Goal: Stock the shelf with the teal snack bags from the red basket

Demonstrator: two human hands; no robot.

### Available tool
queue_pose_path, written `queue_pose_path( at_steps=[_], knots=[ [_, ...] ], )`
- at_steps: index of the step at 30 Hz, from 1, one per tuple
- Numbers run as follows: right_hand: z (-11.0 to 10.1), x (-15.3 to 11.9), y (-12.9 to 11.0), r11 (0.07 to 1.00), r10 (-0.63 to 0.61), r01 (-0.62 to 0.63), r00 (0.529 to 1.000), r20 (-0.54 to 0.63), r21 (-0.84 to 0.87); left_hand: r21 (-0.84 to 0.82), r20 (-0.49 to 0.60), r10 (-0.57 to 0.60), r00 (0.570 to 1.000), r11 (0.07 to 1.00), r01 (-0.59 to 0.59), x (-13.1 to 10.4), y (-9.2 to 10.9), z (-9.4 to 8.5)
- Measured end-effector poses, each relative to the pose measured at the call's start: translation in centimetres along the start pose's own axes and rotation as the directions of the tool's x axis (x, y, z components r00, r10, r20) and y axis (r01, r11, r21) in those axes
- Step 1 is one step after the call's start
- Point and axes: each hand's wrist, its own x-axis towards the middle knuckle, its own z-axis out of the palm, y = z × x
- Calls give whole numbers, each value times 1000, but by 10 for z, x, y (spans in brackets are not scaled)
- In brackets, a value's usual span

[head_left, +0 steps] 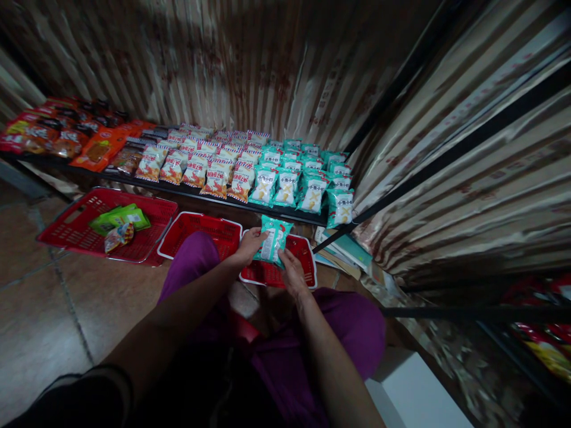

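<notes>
Between my two hands is a teal snack bag point(273, 239), held above the right-hand red basket point(307, 261). My left hand point(250, 245) grips its left edge, and my right hand point(291, 267) pinches its lower right corner. Just beyond, on a black shelf point(187, 191), stand rows of similar teal snack bags point(285, 187) at the right end. White and orange snack bags point(216, 178) fill the shelf's middle. The fingertips are partly hidden behind the bag.
A middle red basket point(227, 238) stands by my left knee. The larger red basket point(151, 208) at left holds green packets point(120, 219) and a small colourful packet point(119, 236). Black rack posts point(379, 205) slant at right, near stacked books point(352, 249). A white box point(419, 392) sits lower right.
</notes>
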Motion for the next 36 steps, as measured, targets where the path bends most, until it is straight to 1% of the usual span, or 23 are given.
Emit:
queue_pose_path(
  at_steps=[5, 10, 13, 17, 27, 31, 36],
  knots=[
    [-1, 2, 3, 1000, 2, -1, 999, -38, 11, 8, 54, -27, 998, 1000, 26, -2, 0, 0],
    [-5, 9, 3, 991, -8, 29, 987, -158, 130, 55, 141, -90, 986, 995, 83, -11, 0, -8],
    [-7, 12, 3, 988, -1, 33, 980, -200, 153, 90, 189, -152, 970, 987, 137, -16, -4, -14],
    [-6, 12, 4, 988, -6, 35, 981, -193, 149, 146, 213, -207, 955, 973, 178, -18, -9, -18],
    [-6, 10, 5, 991, 4, 20, 983, -183, 131, 295, 213, -224, 951, 943, 156, -10, -14, -25],
    [-6, 9, 4, 994, 7, 11, 986, -169, 107, 319, 237, -241, 941, 934, 158, -9, -13, -26],
    [-8, 10, 3, 996, 7, 8, 985, -174, 84, 327, 290, -269, 919, 930, 169, -10, -6, -29]
  ],
)
